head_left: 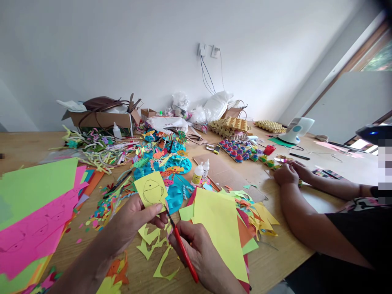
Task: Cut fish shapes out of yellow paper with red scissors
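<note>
A small yellow paper piece [150, 188] with a fish shape drawn in dark line is held up near the middle. My left hand [142, 212] pinches its lower edge, thumb on the front. Red-handled scissors [180, 241] are gripped in my right hand [196, 245], their blades reaching the paper's lower right corner. Curved yellow paper scraps [163, 259] lie on the table beneath my hands. A large yellow sheet [216, 224] rests on other colored paper just right of my right hand.
Pink and green sheets [36, 232] lie left, some with drawn fish. Blue crafted pieces [176, 192] and glue bottles [197, 173] stand beyond my hands. Another person's hands [286, 174] work at right near painted egg cartons [239, 150]. A cardboard box [101, 121] sits at back left.
</note>
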Demonstrator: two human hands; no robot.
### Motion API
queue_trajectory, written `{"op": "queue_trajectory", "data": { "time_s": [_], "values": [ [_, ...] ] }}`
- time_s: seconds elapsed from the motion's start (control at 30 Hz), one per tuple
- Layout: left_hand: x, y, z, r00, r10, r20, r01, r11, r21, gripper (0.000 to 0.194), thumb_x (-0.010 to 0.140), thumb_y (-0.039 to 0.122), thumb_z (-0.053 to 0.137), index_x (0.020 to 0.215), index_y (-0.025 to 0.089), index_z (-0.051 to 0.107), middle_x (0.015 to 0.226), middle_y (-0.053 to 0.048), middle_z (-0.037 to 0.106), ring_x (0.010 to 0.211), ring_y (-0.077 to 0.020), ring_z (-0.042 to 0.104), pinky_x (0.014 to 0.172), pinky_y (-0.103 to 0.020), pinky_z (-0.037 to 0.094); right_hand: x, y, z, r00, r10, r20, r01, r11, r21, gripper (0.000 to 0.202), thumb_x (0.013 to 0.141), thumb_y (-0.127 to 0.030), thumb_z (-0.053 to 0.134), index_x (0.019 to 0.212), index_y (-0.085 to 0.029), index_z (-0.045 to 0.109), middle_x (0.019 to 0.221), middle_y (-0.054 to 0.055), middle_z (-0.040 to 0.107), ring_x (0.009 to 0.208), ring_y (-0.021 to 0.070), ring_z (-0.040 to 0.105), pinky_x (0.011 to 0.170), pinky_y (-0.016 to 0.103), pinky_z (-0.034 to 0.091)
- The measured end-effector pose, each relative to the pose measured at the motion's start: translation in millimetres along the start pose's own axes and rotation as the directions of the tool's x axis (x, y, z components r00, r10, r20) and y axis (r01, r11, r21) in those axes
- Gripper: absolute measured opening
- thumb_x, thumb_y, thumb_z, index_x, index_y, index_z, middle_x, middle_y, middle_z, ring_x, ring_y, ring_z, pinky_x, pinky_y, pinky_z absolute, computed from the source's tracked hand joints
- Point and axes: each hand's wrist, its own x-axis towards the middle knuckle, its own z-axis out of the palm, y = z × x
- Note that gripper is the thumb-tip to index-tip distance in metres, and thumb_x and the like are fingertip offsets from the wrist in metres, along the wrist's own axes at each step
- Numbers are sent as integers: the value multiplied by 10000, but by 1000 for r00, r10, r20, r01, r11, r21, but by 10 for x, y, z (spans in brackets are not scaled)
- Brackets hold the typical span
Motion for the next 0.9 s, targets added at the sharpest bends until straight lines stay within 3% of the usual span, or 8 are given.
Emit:
{"op": "queue_trajectory", "data": {
  "time_s": [0.4, 0.57, 0.9],
  "values": [
    [36, -20, -108, 996, -35, 84, 27, 996, 90, 118, 792, 251, 598, 766, 161, 671, 658, -12, 683, 603, -134, 611, 567, -223, 503, -22, -24, -53, 1000, -26, -13, 25, 996, -85, 371, 890, -323, 503, 586, -186, 341, 545, -69, 284, 511, 82, 251, 438, 204, 201],
    [13, -13, -141, 999, -9, 53, 4, 996, 90, 124, 756, 273, 642, 716, 156, 654, 601, -2, 658, 547, -129, 597, 505, -215, 490, -27, -29, -51, 1000, -28, -3, 27, 998, -64, 345, 872, -276, 522, 585, -184, 354, 539, -71, 300, 509, 81, 257, 442, 200, 207],
    [17, 6, -110, 998, -9, 61, 2, 994, 109, 109, 749, 260, 626, 752, 164, 678, 651, -18, 697, 574, -143, 618, 536, -233, 514, -29, -33, -50, 997, 40, 62, -44, 996, 73, 283, 836, -185, 494, 592, -193, 351, 552, -59, 329, 513, 86, 286, 442, 194, 223]
  ]
}}
